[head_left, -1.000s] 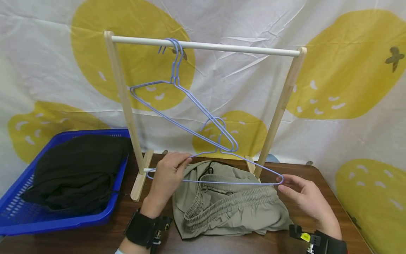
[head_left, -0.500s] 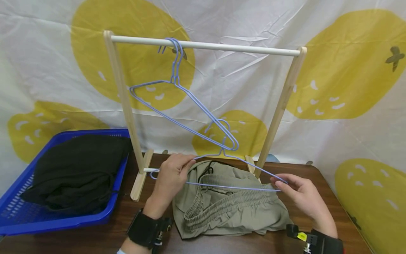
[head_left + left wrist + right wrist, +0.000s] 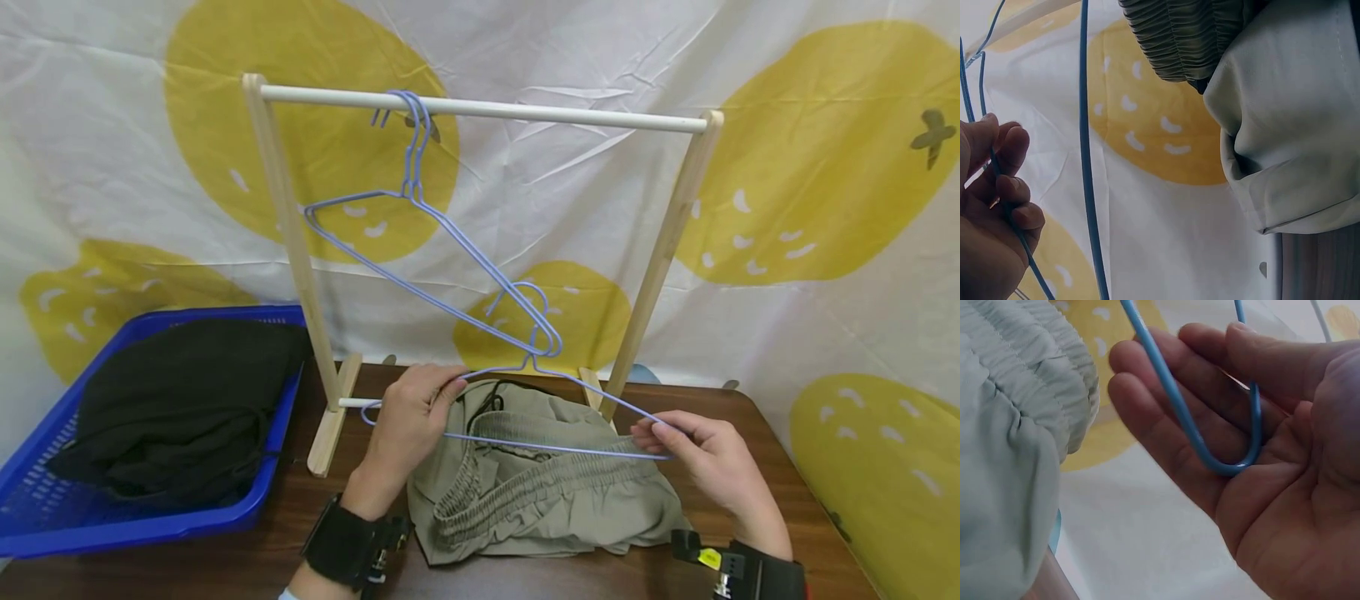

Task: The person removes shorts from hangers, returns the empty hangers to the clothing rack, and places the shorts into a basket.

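Note:
A blue wire clothes hanger (image 3: 555, 448) is held level with its hook pointing away, over grey-green elastic-waist pants (image 3: 562, 508) lying on the table. My left hand (image 3: 408, 425) grips its left shoulder; in the left wrist view, the hand (image 3: 997, 194) has thumb and fingers curled round the wire. Near the right corner, my right hand (image 3: 712, 458) pinches the other shoulder. The right wrist view shows the hanger's rounded end (image 3: 1235, 467) against my palm, the thumb pressing the wire. The pants' waistband (image 3: 1054, 356) gapes beside that hand.
A rack with a white rail (image 3: 562, 112) and wooden posts stands behind. Two similar blue hangers (image 3: 420, 275) hang from the rail, left of its middle. At left, a blue basket (image 3: 150, 529) holds folded black clothing (image 3: 187, 408). A patterned cloth (image 3: 577, 208) hangs behind.
The hanger has shifted slightly right and its right end has come down nearer me. My right hand has moved from the hanger's corner onto its shoulder wire; my left hand has moved slightly right.

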A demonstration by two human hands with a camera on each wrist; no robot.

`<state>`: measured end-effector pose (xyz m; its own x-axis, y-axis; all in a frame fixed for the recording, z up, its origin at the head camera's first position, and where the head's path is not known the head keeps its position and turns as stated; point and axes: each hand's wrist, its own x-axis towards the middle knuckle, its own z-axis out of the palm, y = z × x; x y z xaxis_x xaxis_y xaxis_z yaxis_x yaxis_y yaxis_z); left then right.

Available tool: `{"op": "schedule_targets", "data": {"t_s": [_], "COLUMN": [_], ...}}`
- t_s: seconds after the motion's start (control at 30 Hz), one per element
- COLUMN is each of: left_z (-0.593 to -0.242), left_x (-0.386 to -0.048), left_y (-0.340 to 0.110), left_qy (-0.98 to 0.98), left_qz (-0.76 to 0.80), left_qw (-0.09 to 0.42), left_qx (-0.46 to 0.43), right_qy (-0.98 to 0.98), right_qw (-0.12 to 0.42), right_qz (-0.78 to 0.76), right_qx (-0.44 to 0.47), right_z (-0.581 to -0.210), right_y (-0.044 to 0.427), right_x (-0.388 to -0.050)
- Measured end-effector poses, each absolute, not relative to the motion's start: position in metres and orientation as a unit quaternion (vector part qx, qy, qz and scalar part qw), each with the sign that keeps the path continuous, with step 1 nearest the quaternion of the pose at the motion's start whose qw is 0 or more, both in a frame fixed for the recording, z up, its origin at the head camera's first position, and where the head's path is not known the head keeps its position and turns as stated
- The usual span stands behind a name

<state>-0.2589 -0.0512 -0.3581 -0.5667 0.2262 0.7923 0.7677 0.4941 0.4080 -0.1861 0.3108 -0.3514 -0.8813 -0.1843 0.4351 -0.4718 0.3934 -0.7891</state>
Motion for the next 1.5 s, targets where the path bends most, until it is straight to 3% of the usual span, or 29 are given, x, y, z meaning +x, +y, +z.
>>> {"op": "schedule_targets", "data": {"t_s": [0.5, 1.2, 1.5], "left_z": [-0.3585, -0.3599, -0.36], "left_x": [-0.2612, -0.2633, -0.2625], "left_y": [-0.0501, -0.0509, -0.0522], "left_qy": [-0.786, -0.81, -0.824], "left_qz": [-0.35, -0.271, -0.25], "left_qw": [0.386, 0.397, 0.38], "left_qx": [-0.333, -0.335, -0.338], "right_qy": [-0.788, -0.779, -0.778], "right_qw": [0.175, 0.222, 0.234], "right_qz": [0.552, 0.558, 0.556], "right_qx": [0.21, 0.181, 0.177], "right_z": [-0.352, -0.3455, -0.3428], "right_y": [0.3112, 0.3094, 0.3094], "right_x": [-0.1854, -0.1817, -0.1805]}}
